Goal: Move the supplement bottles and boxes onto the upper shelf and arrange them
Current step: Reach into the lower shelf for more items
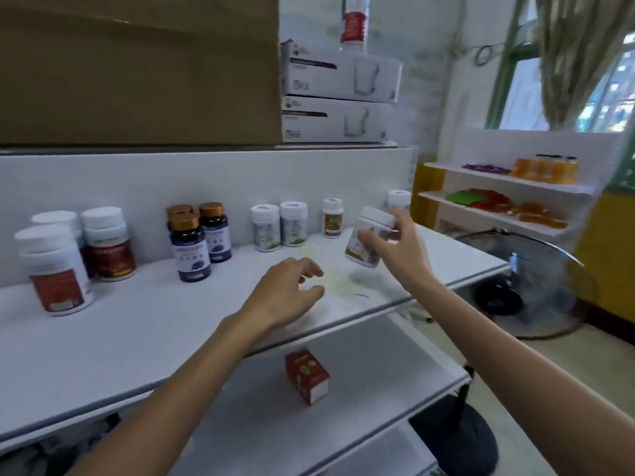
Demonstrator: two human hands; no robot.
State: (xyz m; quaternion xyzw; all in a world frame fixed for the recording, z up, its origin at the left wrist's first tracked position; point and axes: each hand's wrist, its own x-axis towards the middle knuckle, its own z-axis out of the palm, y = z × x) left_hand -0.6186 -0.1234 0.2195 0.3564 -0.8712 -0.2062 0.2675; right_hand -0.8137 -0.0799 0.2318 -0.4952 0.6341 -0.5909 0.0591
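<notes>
Bottle (365,251), white with a white cap and a brownish label, hangs tilted just above the upper shelf (137,321), the right grip (398,249) clamped round its side. The left grip (288,290) is over the shelf, fingers loosely curled and apart, holding nothing. Red-labelled bottles (58,269), gold-capped dark bottles (192,250) and small white bottles (278,228) stand along the shelf's back; a red box (307,376) sits on the lower shelf (371,348).
</notes>
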